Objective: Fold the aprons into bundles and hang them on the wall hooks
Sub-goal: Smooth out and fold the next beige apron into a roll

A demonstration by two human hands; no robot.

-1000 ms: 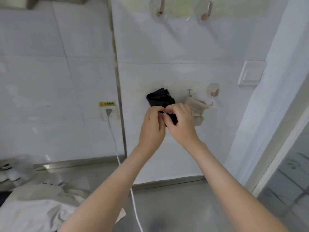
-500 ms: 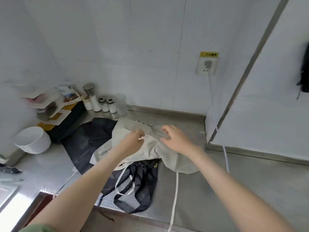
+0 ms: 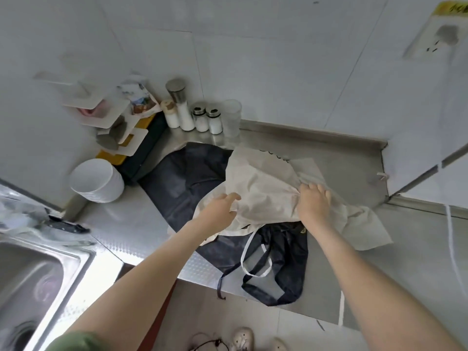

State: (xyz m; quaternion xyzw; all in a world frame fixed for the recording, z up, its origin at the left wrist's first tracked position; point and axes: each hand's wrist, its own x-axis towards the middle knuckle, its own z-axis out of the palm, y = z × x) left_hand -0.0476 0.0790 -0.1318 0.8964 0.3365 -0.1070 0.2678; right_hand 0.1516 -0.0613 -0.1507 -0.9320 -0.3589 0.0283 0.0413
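Nearest the person, below both forearms, a pair of pale shoes (image 3: 243,338) stood on the floor. Just ahead of them ran the front edge of the steel counter (image 3: 131,224). A fold of dark cloth (image 3: 283,262) hung over that edge between the two wrists, with a loop of white strap (image 3: 253,259) lying across it. Whether this fold belonged to the dark apron farther on could not be told. Well to the left of the left forearm sat the sink (image 3: 30,274).

The left hand (image 3: 220,210) pinched the near-left edge of the beige apron (image 3: 266,183), fingers on top of the cloth. The right hand (image 3: 314,201), apart from it, had its fingers curled into a gathered bunch of the same apron. The cloth lay crumpled on the counter between and beyond both hands, one corner trailing out to the right of the right wrist.

Beyond the left hand a dark apron (image 3: 184,183) lay flat, partly under the beige one. Farther left stood a stack of white bowls (image 3: 97,181). Past the aprons, against the wall, were shakers (image 3: 182,107) and a clear cup (image 3: 231,117). High beyond the right hand was a wall socket (image 3: 440,34), and a white cord (image 3: 453,239) hung down to the right of that arm.
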